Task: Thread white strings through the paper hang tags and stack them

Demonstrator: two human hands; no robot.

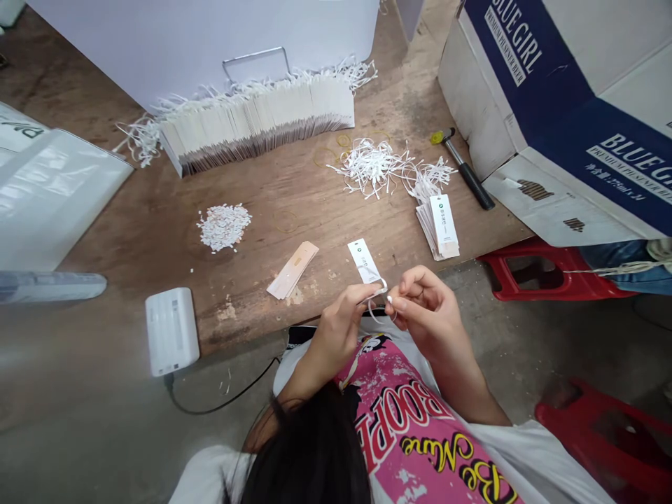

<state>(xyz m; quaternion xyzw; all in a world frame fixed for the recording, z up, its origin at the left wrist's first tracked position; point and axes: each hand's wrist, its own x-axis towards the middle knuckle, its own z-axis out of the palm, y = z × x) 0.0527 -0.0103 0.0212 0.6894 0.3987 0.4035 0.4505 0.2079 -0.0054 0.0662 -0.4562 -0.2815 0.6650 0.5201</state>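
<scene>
Close to the table's front edge, my left hand [340,325] is closed on a small tag seen nearly edge-on, with a white string [375,313] looping from it. Just to its right, my right hand [424,301] pinches the white end of that string. A white printed tag [363,260] lies flat on the table behind my fingers. To the left rests a small stack of pinkish-beige tags [292,270]. A stack of white tags [444,222] with strings lies to the right, beside a loose pile of white strings [374,165].
A long row of strung tags [257,122] stands at the back. Small white bits [224,227] are heaped at left, near a white power bank [172,330] with a cable. A hammer [469,175], beer carton [525,91] and red stool [551,269] are at right.
</scene>
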